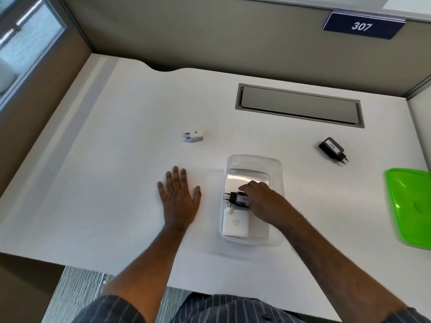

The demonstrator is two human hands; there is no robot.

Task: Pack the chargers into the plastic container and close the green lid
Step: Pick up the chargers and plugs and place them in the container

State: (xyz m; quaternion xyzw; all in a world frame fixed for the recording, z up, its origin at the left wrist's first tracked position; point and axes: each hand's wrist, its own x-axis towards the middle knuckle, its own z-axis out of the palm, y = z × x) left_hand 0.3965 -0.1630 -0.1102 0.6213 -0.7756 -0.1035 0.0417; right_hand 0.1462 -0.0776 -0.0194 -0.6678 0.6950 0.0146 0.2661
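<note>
From the head camera, a white counter (pixel 116 159) fills the view, backed by a beige partition carrying a dark blue sign (pixel 362 25) that reads 307. A clear plastic container (pixel 277 169) sits on the counter toward the near edge, a little right of the middle, with its long side running away from the person. Inside it, at the near end, lies a white charger (pixel 234 223) with a pale logo on its face. Just beyond that, still inside the container, lies a black charger (pixel 238 198) with its two pins pointing left and a white label on top.

The right hand (pixel 262 197) reaches into the container from the right, its fingers (pixel 247 186) curled over the black charger and gripping it. The left hand (pixel 179 194) lies palm down on the counter just left of the container, apart from it, with its fingers (pixel 176 174) straight and slightly spread.

A small white charger (pixel 193 135) rests on the counter farther back and to the left, well apart from the container. A second black charger (pixel 332 149) with a white label lies toward the right edge, beyond the container. The green lid (pixel 410 206) lies at the right edge of the counter, partly cut off by the frame. A grey cable hatch (pixel 299 104) is set into the counter near the back edge.
</note>
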